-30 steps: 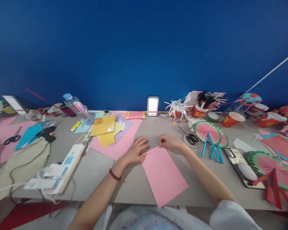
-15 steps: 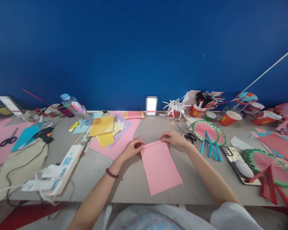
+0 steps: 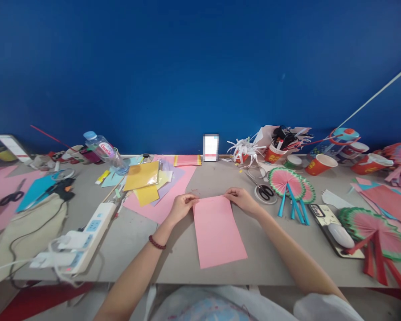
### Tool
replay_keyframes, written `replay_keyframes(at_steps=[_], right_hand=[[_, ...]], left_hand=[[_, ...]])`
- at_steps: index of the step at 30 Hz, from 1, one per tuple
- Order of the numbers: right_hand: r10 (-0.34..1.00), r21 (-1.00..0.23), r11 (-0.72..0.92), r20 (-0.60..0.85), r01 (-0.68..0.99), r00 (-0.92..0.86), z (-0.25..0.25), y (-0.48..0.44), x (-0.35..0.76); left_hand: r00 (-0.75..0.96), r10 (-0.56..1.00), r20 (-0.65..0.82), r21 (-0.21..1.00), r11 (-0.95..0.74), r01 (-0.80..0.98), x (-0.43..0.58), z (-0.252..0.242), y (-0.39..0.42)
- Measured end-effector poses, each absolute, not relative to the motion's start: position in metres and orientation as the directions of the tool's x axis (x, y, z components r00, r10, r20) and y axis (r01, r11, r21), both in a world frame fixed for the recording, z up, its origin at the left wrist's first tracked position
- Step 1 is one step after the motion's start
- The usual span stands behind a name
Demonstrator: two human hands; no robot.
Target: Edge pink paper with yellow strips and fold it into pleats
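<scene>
A pink sheet of paper (image 3: 217, 232) lies in front of me, its long sides running toward the table's front edge. My left hand (image 3: 183, 207) pinches the sheet's far left corner between thumb and fingers. At the far right corner, my right hand (image 3: 242, 199) grips the paper the same way. Whether the far edge is folded over is hard to make out. Scissors with black handles (image 3: 264, 191) rest beyond my right hand, beside pink-and-green paper fans (image 3: 286, 182).
On the left are a white power strip (image 3: 92, 234), yellow paper packs (image 3: 142, 175) and a plastic bottle (image 3: 103, 149). To the right sit a phone (image 3: 317, 214) with a white mouse (image 3: 341, 235) on it, another fan (image 3: 376, 227) and red paper cups (image 3: 321, 165). A blue wall (image 3: 200, 76) stands behind.
The pink sheet has turned slightly and its near end has swung left. My left hand has shifted a little left, and the far edge now looks flatter between both hands.
</scene>
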State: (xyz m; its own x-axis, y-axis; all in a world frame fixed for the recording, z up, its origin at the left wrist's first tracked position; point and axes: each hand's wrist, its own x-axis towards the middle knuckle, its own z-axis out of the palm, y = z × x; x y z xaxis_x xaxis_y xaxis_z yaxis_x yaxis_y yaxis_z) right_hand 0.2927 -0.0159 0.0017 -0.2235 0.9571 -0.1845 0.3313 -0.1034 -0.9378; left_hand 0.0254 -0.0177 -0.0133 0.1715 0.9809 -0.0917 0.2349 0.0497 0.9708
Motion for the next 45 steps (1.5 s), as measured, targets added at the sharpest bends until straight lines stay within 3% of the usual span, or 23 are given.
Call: replay_keyframes(at_steps=[10, 21, 28, 34, 37, 40, 43, 45], right_hand=[[0.975, -0.870, 0.006, -0.104, 0.493, -0.195, -0.001, -0.018, 0.294], [0.963, -0.895, 0.030, -0.092, 0.444, -0.252, -0.003, -0.020, 0.294], [0.915, -0.952, -0.163, -0.244, 0.260, -0.322, 0.011, -0.019, 0.295], [0.916, -0.941, -0.047, -0.174, 0.335, -0.362, 0.016, -0.013, 0.295], [0.932, -0.870, 0.152, -0.033, 0.469, -0.362, 0.024, -0.004, 0.295], [0.898, -0.696, 0.438, 0.307, 0.569, -0.316, 0.044, 0.003, 0.292], [0.695, -0.434, 0.642, 0.677, 0.632, -0.241, 0.070, 0.001, 0.291], [0.516, -0.229, 0.682, 0.823, 0.694, -0.236, 0.083, -0.006, 0.295]], left_hand=[[0.197, 0.979, -0.052, 0.962, -0.004, 0.274, 0.025, -0.022, -0.018], [0.239, 0.969, -0.061, 0.958, -0.011, 0.287, 0.024, -0.025, -0.018], [0.310, 0.948, -0.071, 0.925, -0.053, 0.375, 0.026, -0.010, -0.017], [0.306, 0.946, -0.106, 0.917, -0.026, 0.397, 0.026, 0.006, -0.015], [0.293, 0.956, -0.018, 0.881, -0.124, 0.456, 0.029, 0.022, -0.009], [0.285, 0.919, 0.272, 0.726, -0.391, 0.566, 0.036, 0.050, -0.001], [0.250, 0.670, 0.699, 0.407, -0.659, 0.632, 0.041, 0.082, 0.001], [0.257, 0.414, 0.873, 0.141, -0.719, 0.681, 0.042, 0.096, -0.001]])
